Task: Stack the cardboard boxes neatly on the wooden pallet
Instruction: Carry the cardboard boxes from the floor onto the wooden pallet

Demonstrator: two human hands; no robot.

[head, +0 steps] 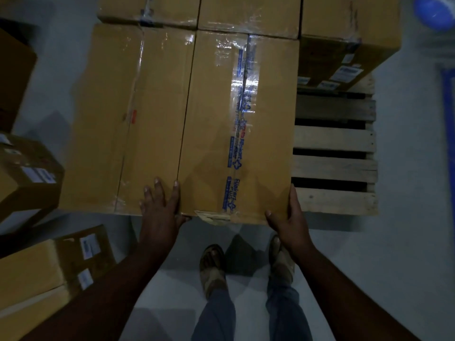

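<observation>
While loose cartons (27, 178) wait on the floor left of the wooden pallet (334, 168), the left hand (160, 205) lies flat with fingers spread on the neighbouring box (128, 114), its thumb under the near edge, probably to align the seam. Right of it, the taped box (236, 129) sits on the lower layer at the pallet's near edge, long axis pointing away from the person. The right hand (288, 217) clasps its near right corner, presumably squaring it. Bare slats remain on the pallet's right.
</observation>
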